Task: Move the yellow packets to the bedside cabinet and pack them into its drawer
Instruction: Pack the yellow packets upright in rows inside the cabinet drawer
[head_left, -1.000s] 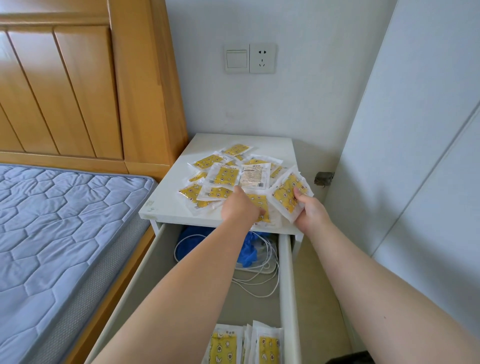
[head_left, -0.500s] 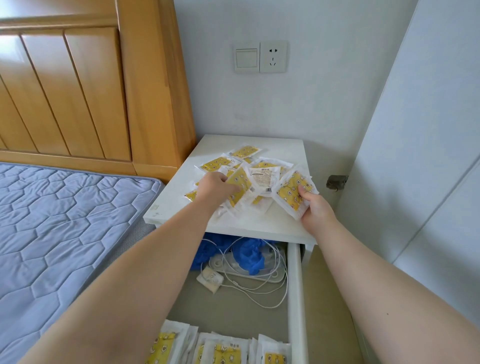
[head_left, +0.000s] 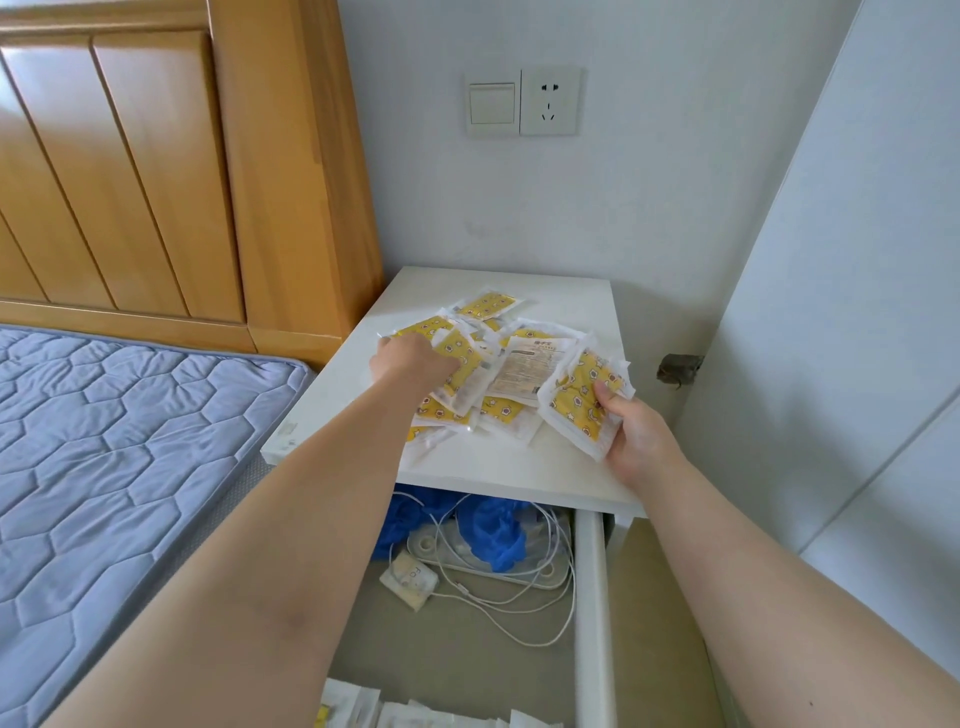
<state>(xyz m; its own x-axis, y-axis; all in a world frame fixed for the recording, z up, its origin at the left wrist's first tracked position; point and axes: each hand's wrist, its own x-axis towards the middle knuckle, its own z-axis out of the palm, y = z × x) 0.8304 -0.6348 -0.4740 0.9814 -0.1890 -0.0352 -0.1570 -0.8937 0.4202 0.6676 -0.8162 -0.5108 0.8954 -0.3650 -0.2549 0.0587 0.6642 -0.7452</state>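
1. Left grip (head_left: 410, 358) curls round one packet (head_left: 460, 364) at the left of the yellow packets (head_left: 514, 369) heaped on the bedside cabinet (head_left: 519, 467). Dragging it out may sweep neighbours off the edge.
2. Right grip (head_left: 639, 431) pinches a thick sheaf (head_left: 579, 408). Slick wrappers may slide free.
3. Drawer (head_left: 589, 597) stands open below. Cables (head_left: 519, 590) may snag dropped packets.

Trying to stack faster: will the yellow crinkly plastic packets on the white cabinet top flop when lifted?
Probably floppy: the yellow plastic packets in the right hand curve and crinkle. Likely slippery: the pile at the left hand lies splayed.
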